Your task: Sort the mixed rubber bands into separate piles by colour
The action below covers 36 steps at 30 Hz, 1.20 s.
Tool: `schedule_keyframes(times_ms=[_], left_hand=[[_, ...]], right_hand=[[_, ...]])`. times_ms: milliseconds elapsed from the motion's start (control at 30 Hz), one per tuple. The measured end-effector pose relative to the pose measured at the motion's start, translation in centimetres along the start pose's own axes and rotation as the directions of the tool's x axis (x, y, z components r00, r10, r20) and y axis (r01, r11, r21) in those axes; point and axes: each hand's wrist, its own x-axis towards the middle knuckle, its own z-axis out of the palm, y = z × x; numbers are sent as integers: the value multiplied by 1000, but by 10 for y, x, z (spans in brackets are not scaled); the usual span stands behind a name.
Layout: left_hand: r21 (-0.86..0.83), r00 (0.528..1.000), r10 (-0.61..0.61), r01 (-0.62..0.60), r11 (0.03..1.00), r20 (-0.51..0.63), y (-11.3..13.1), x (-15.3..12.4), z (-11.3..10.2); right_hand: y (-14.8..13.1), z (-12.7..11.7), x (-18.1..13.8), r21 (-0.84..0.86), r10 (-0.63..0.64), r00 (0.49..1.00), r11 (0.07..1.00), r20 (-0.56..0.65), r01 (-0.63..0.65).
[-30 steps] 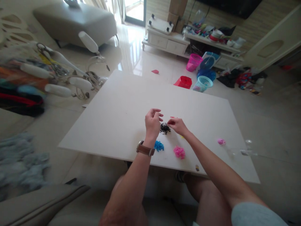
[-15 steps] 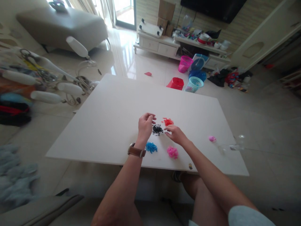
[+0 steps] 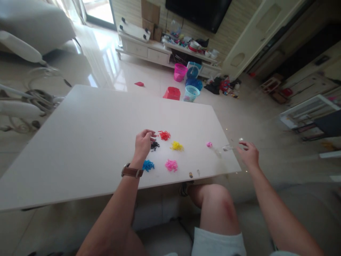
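Small heaps of tiny loops lie on the white table (image 3: 80, 142): black (image 3: 155, 145), red (image 3: 164, 135), yellow (image 3: 176, 146), blue (image 3: 148, 165) and pink (image 3: 171, 165). My left hand (image 3: 143, 143), with a brown watch on the wrist, hovers right beside the black heap with its fingers curled in a pinch; what they hold is too small to see. My right hand (image 3: 249, 154) is out past the table's right edge, fingers spread, close to a clear plastic item (image 3: 226, 148) lying at that edge. A small pink lump (image 3: 209, 144) sits left of it.
On the floor beyond the table are a red bin (image 3: 172, 93), a light blue basket (image 3: 191, 94) and a pink basket (image 3: 179, 72). A low white TV cabinet (image 3: 149, 53) with clutter stands at the far wall. White curved objects (image 3: 21, 106) lie left.
My right hand left the black and red heaps and swung right to the table's edge near the clear item. My head turned right. The left hand stayed pinched beside the black heap.
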Motion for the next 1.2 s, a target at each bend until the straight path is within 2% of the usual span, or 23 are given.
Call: schedule_keyframes(times_ms=[100,200,267,367,467,533,667,767,867,933,1000,1100,1200], left_hand=[[21,1000,-1,1,1000,24,-6,0,7],[65,999,12,-14,998,38,-10,3,6],[205,997,48,-58,977,53,-12,5,2],[472,993,62,-103,875,101,-13,7,-6],[557,988,22,-104,824,153,-18,7,-10],[602,983,43,-142,786,177,-23,7,-11],[721,975,88,-212,660,206,-31,9,-14],[718,968,61,-221,660,242,-31,11,-14],[646,964,71,-226,729,256,-29,11,-11],[567,955,105,-252,784,279,-27,9,-7],[471,928,171,-320,822,331,-24,4,-1],[350,847,308,-473,809,433,-19,-7,9],[326,753,412,-615,718,513,-16,-17,15]], right_hand=[[25,7,-5,76,155,984,984,89,-162],[31,22,-13,90,172,973,978,155,-187],[29,29,-16,36,141,980,988,137,-147],[21,34,-15,-48,-6,998,999,65,9],[18,39,-11,-75,-102,994,992,33,104],[20,46,-9,-77,-52,997,995,50,55],[27,62,-9,-27,141,980,990,138,-139],[20,62,-11,19,182,972,982,149,-187],[-16,50,-12,56,106,993,992,54,-109],[-57,41,-15,166,12,1000,986,-15,-10],[-108,38,-22,327,-55,998,944,26,43],[-187,50,-39,535,-189,968,842,166,73],[-249,69,-57,652,-359,906,746,223,135]])
